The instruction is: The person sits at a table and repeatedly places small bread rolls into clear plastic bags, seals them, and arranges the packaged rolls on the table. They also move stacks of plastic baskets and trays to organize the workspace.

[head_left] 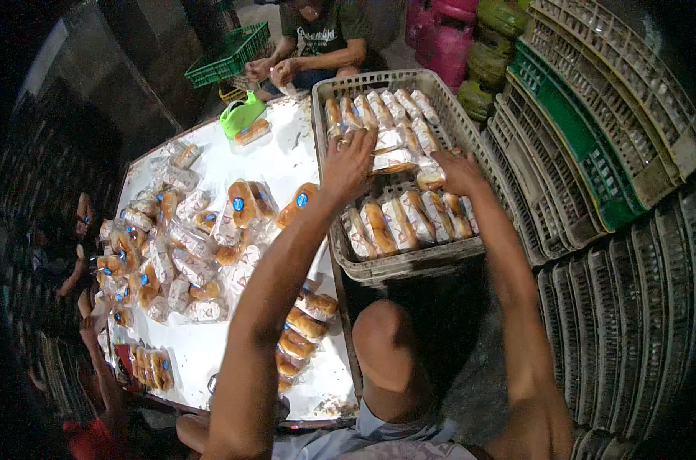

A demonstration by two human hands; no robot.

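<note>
Both my hands reach into a pale plastic crate [340, 262] that holds rows of bread rolls in clear printed wrappers. My left hand [351, 162], fingers curled, is at the left end of the middle row of wrapped bread rolls [394, 160]. At the right end of that row, my right hand [458, 172] closes on the rolls, its fingertips partly hidden. Some of these rolls lie crosswise between my hands. Behind them stands a far row of wrapped rolls [380, 109], and a near row [413, 220] leans side by side along the crate's front.
Left of the crate, a white table [286, 126] bears a large heap of wrapped rolls [183, 245] and a green tape dispenser [242, 115]. Across it a person [317, 46] sits near a green crate [229, 55]. Stacked crates [593, 146] and gas cylinders [444, 34] stand right and behind.
</note>
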